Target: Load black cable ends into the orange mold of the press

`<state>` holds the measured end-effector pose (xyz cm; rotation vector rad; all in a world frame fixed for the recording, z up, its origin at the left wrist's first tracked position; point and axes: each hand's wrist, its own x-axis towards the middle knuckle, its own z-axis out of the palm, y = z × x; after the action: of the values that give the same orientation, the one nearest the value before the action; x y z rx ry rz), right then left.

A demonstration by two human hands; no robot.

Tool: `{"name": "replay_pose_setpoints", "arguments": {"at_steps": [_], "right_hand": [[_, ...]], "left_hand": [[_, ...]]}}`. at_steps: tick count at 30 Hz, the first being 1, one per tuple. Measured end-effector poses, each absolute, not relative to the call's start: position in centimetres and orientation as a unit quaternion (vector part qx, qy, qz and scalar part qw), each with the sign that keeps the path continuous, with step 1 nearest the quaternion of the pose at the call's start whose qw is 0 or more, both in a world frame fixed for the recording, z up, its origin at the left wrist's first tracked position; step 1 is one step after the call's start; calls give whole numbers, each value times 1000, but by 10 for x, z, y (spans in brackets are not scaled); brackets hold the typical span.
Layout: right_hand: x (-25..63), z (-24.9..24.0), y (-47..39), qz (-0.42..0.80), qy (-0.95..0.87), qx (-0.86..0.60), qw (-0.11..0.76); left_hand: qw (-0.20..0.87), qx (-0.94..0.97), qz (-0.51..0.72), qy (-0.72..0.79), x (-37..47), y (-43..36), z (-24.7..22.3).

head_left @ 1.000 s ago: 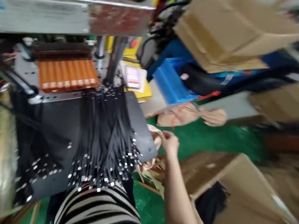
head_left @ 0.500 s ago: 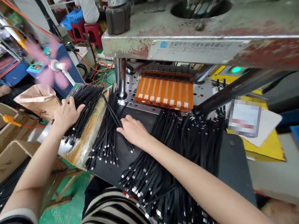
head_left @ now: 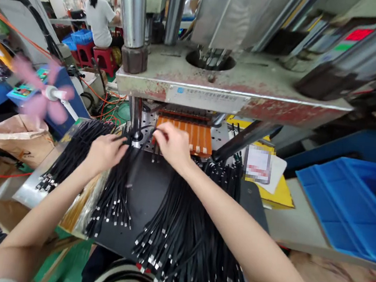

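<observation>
Both hands are raised over the dark work plate [head_left: 148, 196] in front of a press. My right hand [head_left: 175, 148] pinches a black cable [head_left: 139, 155] near the orange slotted block [head_left: 189, 134], partly covering it. The cable curves left from my fingertips, and a blurred length hangs over the plate. My left hand [head_left: 108, 152] is closed, with dark cable showing between thumb and fingers, above a bundle of black flat cables [head_left: 114, 196] with silver plug ends. Under my right forearm lies a larger pile of black cables [head_left: 177, 223].
The press's heavy upper plate [head_left: 214, 98] spans above the block, on steel posts [head_left: 134, 115]. More cables [head_left: 72, 153] lie at the left, beside a pink fan [head_left: 47, 90] and a paper bag [head_left: 18, 137]. Blue trays [head_left: 348, 208] are at the right. A person [head_left: 98, 18] sits behind.
My right hand has lifted forward from the plate to the orange block with a cable. My left hand has moved right, from the left bundle to the middle one, and closed. The view has shifted.
</observation>
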<state>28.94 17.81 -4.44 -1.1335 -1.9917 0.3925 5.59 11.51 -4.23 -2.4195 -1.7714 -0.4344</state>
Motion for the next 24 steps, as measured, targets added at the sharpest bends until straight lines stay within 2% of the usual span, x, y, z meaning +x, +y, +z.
{"name": "replay_pose_setpoints", "arguments": {"at_steps": [2,7,14,18,24], "right_hand": [[294,-43,211,168,-723,-506,440],[287,-40,259,202,-676,-574,415],[288,-36,259,228,-684,-598,350],[296,-40,248,174,-716,-600,311],[299,-46,258,161,-735,-579,315]], "left_hand": [[13,-858,-183,-480,73,137,-48],[-42,-903,-270,-332,101,178,-57],[-79,-902,-300,-299,107,192,-71],[-49,-909,-252,-328,113,179,-67],[-42,-921,-166,-349,119,170,-49]]}}
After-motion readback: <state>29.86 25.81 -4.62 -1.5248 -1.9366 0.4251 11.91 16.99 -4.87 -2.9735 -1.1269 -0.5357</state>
